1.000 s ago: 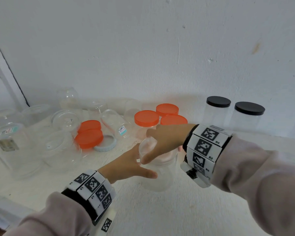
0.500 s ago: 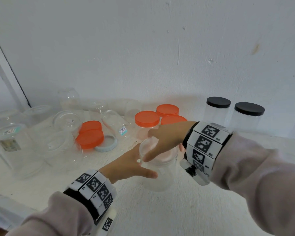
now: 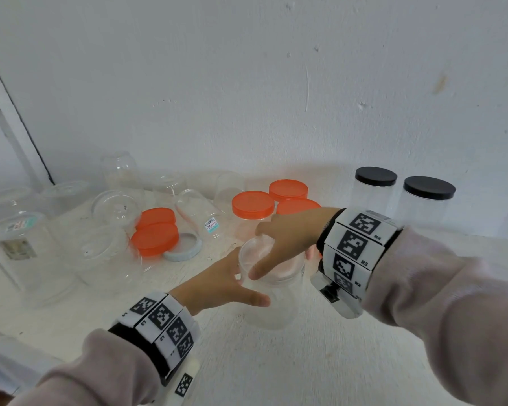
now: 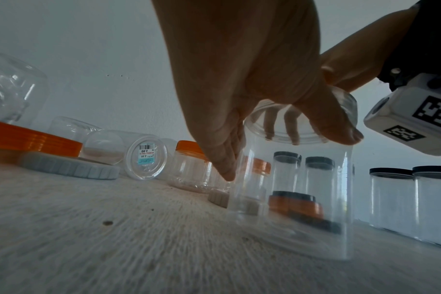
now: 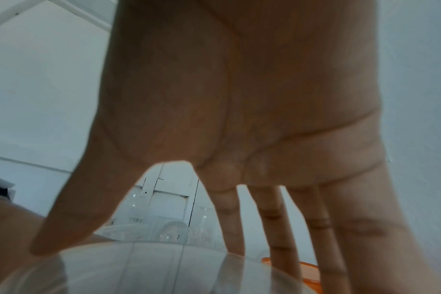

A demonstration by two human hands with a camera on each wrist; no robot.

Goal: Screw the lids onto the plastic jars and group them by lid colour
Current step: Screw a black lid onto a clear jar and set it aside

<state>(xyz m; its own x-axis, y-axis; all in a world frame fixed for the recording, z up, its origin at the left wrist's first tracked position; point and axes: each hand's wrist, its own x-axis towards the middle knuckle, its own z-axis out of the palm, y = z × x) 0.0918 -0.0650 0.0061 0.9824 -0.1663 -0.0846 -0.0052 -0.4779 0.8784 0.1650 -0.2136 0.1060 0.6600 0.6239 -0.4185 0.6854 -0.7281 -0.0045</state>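
A clear plastic jar point(image 3: 272, 303) stands upright on the white table point(image 3: 305, 361) in the middle, with a clear lid point(image 3: 254, 249) on its mouth. My right hand point(image 3: 279, 247) comes down from above and grips that lid, thumb at the front and fingers curled over the far rim. The left wrist view shows the fingertips through the lid point(image 4: 345, 111). My left hand point(image 3: 235, 284) holds the jar just below the neck, thumb across the front and fingers point(image 4: 224, 163) along its left side. In the right wrist view the lid point(image 5: 139, 268) lies blurred under my palm.
Three orange-lidded jars point(image 3: 252, 205) stand just behind my hands. Two loose orange lids point(image 3: 154, 238) and a pale grey lid point(image 3: 182, 249) lie to the left among several lidless clear jars point(image 3: 115, 206). Black-lidded jars point(image 3: 428, 187) stand at the right by the wall.
Almost nothing differs. Both hands stay on the jar and its lid, and my right thumb has crept slightly to the right along the lid's rim.
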